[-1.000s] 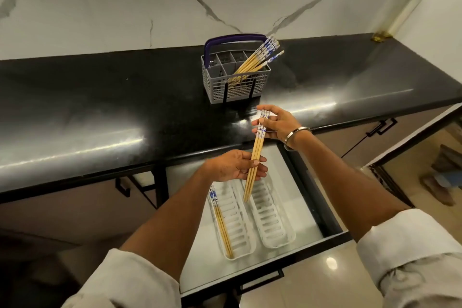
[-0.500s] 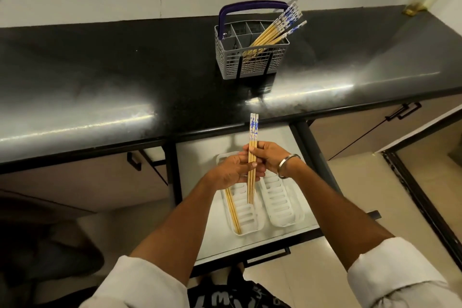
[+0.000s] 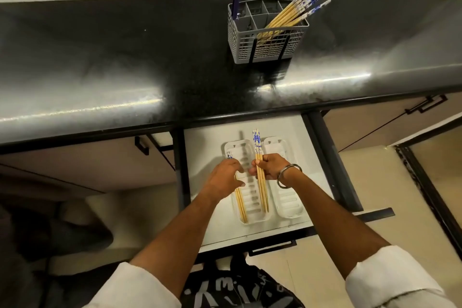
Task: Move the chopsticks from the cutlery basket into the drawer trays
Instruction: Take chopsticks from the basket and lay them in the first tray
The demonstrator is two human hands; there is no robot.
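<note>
1. A small bundle of chopsticks (image 3: 260,177) is being pinched near its middle by the right hand (image 3: 271,166), with the fingers curled round the shafts; the tips are being angled down over the left tray (image 3: 231,147) in the open drawer (image 3: 200,142).
2. The left hand (image 3: 226,175) is being held just beside the bundle with fingers loosely spread, and nothing is being gripped by it (its grip is open).
3. A few chopsticks (image 3: 241,204) are already lying along the left tray's left side; the right tray (image 3: 287,202) is lying just beside it, apparently bare.
4. More chopsticks (image 3: 292,14) are leaning in a right-hand compartment of the cutlery basket (image 3: 265,50) on the tabletop (image 3: 125,57).
5. The sticks are being judged light, stiff and smooth (likely to slide against each other), so a mid-length pinch is being favoured, with the loose ends being steadied by the other hand.
6. Rolling apart on release is being considered the main risk.
</note>
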